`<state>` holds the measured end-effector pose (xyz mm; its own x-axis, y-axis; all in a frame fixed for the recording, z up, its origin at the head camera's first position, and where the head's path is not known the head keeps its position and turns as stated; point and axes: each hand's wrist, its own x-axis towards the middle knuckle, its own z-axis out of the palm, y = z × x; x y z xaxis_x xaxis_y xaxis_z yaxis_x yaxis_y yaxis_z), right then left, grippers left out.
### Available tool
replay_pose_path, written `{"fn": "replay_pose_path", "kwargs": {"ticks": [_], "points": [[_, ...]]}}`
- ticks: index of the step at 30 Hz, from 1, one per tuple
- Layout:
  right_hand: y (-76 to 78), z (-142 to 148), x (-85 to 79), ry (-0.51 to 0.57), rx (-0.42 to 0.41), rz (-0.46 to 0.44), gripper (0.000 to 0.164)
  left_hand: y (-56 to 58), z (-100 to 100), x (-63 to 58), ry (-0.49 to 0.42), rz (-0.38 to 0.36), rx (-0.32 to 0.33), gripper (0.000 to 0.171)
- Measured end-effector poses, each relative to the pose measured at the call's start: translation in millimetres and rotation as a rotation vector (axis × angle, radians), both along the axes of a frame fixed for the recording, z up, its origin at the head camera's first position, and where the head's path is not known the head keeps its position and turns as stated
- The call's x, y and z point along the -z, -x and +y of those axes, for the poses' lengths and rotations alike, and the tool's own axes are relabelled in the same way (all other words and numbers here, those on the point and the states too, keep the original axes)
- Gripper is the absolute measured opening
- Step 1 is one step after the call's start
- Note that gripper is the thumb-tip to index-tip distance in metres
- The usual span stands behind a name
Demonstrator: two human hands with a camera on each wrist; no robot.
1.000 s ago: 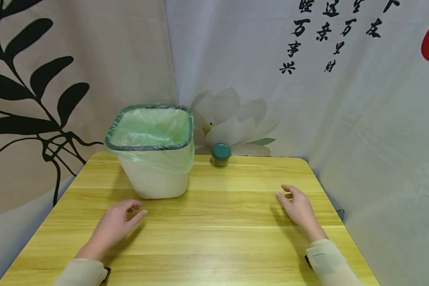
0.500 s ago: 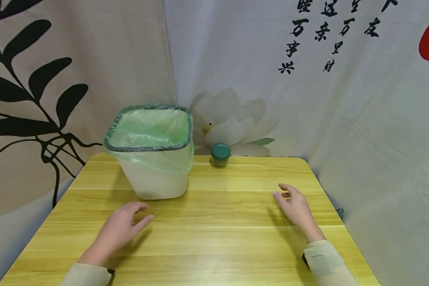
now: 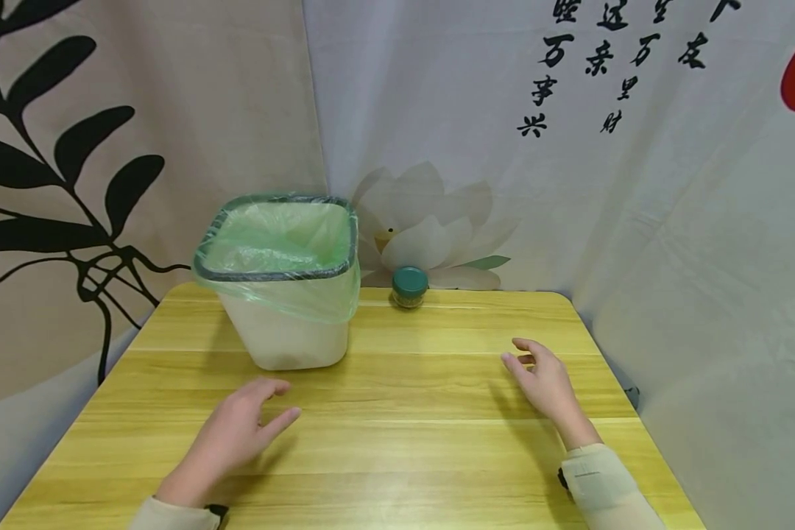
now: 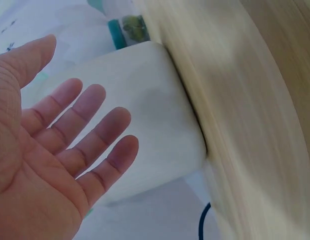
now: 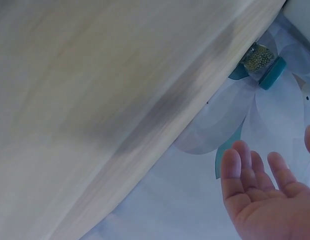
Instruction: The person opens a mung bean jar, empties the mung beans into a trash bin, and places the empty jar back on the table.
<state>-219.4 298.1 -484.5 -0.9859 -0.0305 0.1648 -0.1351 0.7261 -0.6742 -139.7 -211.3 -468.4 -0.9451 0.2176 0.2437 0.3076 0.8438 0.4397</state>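
My left hand [image 3: 235,430] hovers over the table in front of a white bin [image 3: 291,335], palm facing inward and holding nothing. In the left wrist view its fingers [image 4: 95,125] are spread in front of the bin's wall. My right hand [image 3: 545,383] is held over the right part of the table, fingers loosely bent with nothing in them. A small clear jar [image 3: 409,287] with a green lid stands at the table's back edge, apart from both hands. Small greenish grains show inside the jar [image 5: 258,58] in the right wrist view.
A thin green bag [image 3: 278,235] lines the bin and folds over its dark rim. The wooden table [image 3: 397,456] has rounded back corners. Behind it hangs a pale cloth [image 3: 437,96] printed with a lotus and black characters; large dark leaves [image 3: 86,140] are printed at left.
My left hand has moved right and slightly nearer to me. My right hand has drifted a little to the left. The bin and jar stay where they were.
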Motion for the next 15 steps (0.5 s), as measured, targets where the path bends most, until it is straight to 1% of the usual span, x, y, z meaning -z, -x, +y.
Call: {"fn": "replay_pose_path", "kwargs": {"ticks": [5, 11, 15], "points": [[0.5, -2, 0.8, 0.008, 0.001, -0.009, 0.064, -3.4, 7, 0.7, -0.015, -0.007, 0.011, 0.045], [-2.5, -7, 0.7, 0.009, 0.002, -0.013, 0.066, -5.7, 13, 1.1, -0.029, -0.067, 0.033, 0.051], [-4.6, -11, -2.0, -0.003, -0.009, 0.01, 0.065, -5.6, 16, 1.4, -0.041, -0.081, 0.032, 0.052]]}}
